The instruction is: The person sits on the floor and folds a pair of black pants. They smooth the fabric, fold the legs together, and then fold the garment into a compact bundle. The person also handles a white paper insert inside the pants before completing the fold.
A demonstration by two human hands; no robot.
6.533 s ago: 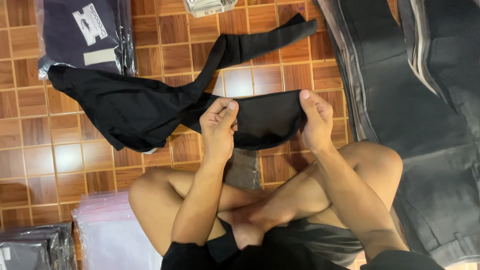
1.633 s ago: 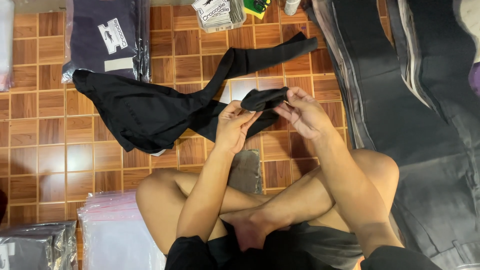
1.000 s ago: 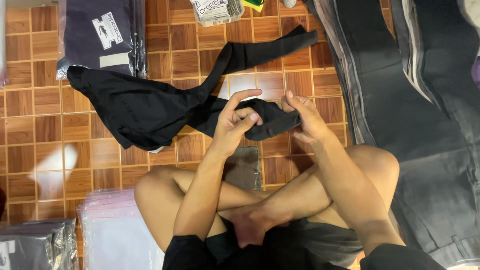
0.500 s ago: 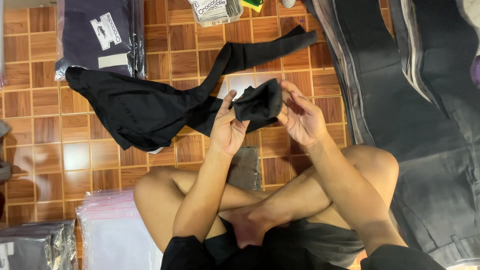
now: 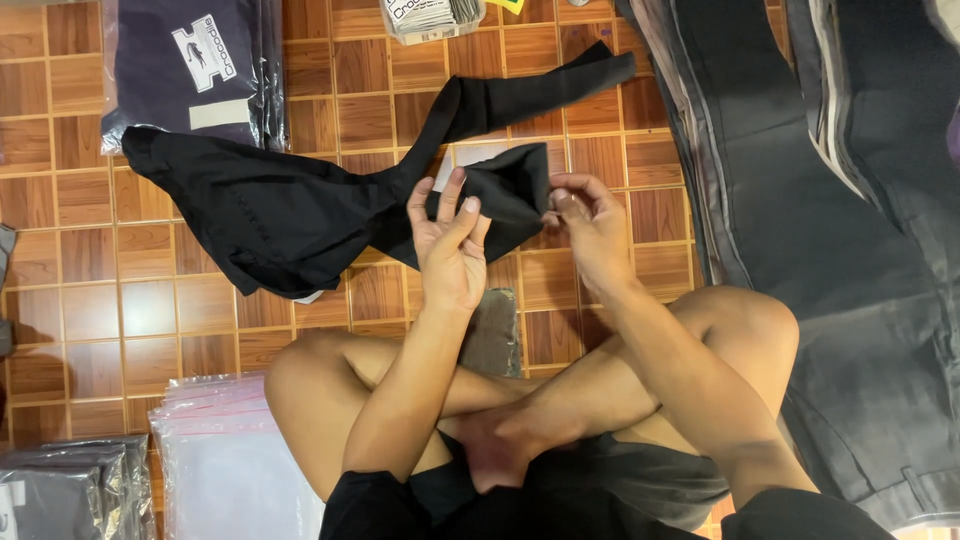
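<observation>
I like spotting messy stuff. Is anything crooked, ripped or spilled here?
Nothing is spilled or visibly ripped. The black garment lies crumpled and unevenly spread on the tiled floor, one strip slanting off, while the left hand and right hand bunch one end.

bare tiled floor (image 5: 80, 310) left, stacked trousers (image 5: 800, 200) right
</observation>
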